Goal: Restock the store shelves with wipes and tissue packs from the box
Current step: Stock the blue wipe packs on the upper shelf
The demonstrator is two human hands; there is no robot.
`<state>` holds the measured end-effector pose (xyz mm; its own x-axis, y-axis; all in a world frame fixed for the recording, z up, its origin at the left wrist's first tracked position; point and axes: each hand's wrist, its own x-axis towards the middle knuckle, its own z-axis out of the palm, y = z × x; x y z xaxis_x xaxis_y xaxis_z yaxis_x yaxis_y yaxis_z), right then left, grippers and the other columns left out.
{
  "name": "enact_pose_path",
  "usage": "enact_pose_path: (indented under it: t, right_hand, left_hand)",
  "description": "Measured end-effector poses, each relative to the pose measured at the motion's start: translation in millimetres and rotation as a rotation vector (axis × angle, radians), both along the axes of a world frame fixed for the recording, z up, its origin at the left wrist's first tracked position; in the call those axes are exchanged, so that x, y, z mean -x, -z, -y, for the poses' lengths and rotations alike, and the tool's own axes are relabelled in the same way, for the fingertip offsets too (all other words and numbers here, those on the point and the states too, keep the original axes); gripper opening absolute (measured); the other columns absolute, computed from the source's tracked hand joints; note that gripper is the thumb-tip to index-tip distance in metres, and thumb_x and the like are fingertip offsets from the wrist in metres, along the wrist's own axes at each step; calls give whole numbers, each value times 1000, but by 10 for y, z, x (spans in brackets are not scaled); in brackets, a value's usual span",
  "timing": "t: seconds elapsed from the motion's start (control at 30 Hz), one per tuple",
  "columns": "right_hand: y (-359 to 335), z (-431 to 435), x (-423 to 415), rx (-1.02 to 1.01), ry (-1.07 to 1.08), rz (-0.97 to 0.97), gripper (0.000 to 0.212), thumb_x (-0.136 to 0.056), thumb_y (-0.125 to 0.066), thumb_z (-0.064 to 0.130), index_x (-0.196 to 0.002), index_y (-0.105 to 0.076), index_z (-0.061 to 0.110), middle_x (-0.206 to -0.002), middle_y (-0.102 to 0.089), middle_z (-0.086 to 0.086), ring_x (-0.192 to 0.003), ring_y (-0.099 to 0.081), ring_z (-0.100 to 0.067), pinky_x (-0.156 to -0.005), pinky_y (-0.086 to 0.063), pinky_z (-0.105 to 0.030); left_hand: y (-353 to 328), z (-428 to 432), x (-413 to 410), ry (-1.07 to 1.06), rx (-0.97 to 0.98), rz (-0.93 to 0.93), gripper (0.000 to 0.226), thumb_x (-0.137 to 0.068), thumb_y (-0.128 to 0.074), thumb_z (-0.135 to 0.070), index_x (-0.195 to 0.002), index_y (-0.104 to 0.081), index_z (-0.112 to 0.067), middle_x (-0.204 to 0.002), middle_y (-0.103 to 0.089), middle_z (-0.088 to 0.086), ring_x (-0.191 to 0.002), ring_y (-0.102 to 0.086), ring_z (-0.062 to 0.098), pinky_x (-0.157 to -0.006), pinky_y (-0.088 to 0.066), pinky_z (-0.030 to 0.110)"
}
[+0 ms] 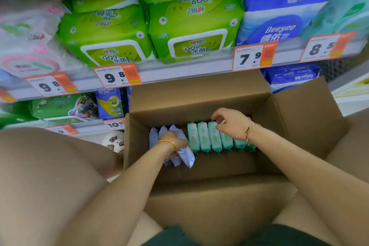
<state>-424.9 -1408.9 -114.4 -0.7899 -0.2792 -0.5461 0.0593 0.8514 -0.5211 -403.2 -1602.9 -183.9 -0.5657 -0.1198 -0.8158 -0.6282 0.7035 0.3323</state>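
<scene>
The small soft packs stand on edge in a row inside the open cardboard box [137,146], which sits on the floor below the shelf edge [179,70]. The lavender packs [186,156] are at the left of the row and the teal packs [203,139] at the right. They look light, with squashy film wrappers that are probably slick, so a single pack could slide out of a bunch. The safer hold is likely across the flat faces of several at once, squeezed together, rather than by the crimped end seams.

The left hand [172,144] is down in the box with its fingers wrapped round a few lavender packs, which tilt out of line. The right hand [232,123] is apart from it, fingers curled onto the top edges of the teal packs and seemingly pinching one.

The tall rear flap [199,94] rises in front of the lower shelf and may get in the way of lifting. Above, green wipes packs [195,26] and blue Deeyeo packs [279,16] already crowd the shelf behind the price tags [117,77]
</scene>
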Motion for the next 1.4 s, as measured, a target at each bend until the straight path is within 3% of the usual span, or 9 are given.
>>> enact_pose_path:
  t: [0.1, 0.17, 0.33, 0.6, 0.93, 1.07, 1.23, 1.33, 1.4]
  right_hand:
    - [-38, 21, -16, -1, -38, 64, 44, -90, -52, 12, -134, -44, 12, -129, -54, -8, -116, -53, -22, -94, -44, -30]
    - [-121, -8, 1, 86, 60, 88, 51, -89, -55, 12, -138, -39, 12, -135, -50, -10, -121, -50, -22, -93, -44, -30]
    - [-656, -162, 3, 693, 236, 362, 46, -89, -60, 13, -132, -47, 20, -121, -62, 1, -110, -61, -18, -89, -51, -38]
    - [-1853, -469, -117, 984, 247, 310, 55, -54, -87, 32, -102, -68, 11, -88, -75, -6, -55, -69, -15, -36, -49, -23]
    - [-3322, -979, 394, 1083, 354, -81, 81, -19, -92, 46, -90, -75, 9, -79, -72, -8, -52, -62, -16, -42, -47, -20]
    - [-3578, -1139, 931, 1281, 482, -97, 76, -32, -91, 33, -101, -69, 12, -93, -75, -3, -73, -74, -19, -55, -58, -22]
    - [-3653, -1278, 1817, 1229, 806, -188, 23, -93, -53, 26, -112, -57, 14, -71, -73, 2, -52, -69, -15, -34, -43, -14]
    - [-3603, -1260, 2389, 1155, 892, -387, 37, -92, -56, 18, -127, -51, 12, -95, -69, -1, -65, -63, -14, -45, -51, -19]
    - [-3566, -1166, 2734, 989, 892, -580, 20, -89, -59, 12, -107, -50, 14, -96, -58, -6, -79, -58, -18, -70, -53, -25]
  left_hand:
    - [-461, 130, 68, -94, -222, 11, 12, -75, -61, -7, -77, -50, -4, -77, -49, 14, -71, -55, 25, -64, -53, 32]
    - [-816, 195, 101, -46, -357, -45, 30, -79, -63, -2, -65, -38, -12, -70, -42, 6, -62, -50, 16, -49, -50, 20]
    - [-1647, 262, 76, 206, -517, -233, 40, -50, -72, -28, -63, -35, -18, -64, -32, 1, -53, -34, 10, -46, -27, 21]
    - [-2830, 53, 108, -57, -917, -348, 13, -75, -62, -18, -75, -49, -18, -69, -65, 0, -56, -65, 13, -53, -57, 31]
    - [-4393, -483, 634, 38, -656, -1049, 17, -94, -51, -16, -78, -47, -19, -72, -54, -2, -55, -59, 6, -43, -50, 20]
    - [-4468, -618, 1285, 169, -278, -1338, 7, -93, -51, -17, -92, -58, -16, -93, -57, 2, -93, -56, 22, -87, -49, 36]
    - [-4452, -887, 2003, 588, 230, -1208, 46, -98, -39, -34, -134, -47, -6, -140, -44, 20, -132, -39, 28, -107, -29, 28]
    - [-4392, -987, 2387, 658, 407, -1073, 56, -97, -26, -48, -145, -30, -20, -154, -22, 18, -144, -19, 30, -118, -18, 39]
    - [-4329, -990, 2573, 660, 459, -993, 56, -97, -23, -50, -149, -19, -28, -159, -8, 10, -147, -7, 28, -120, -10, 45]
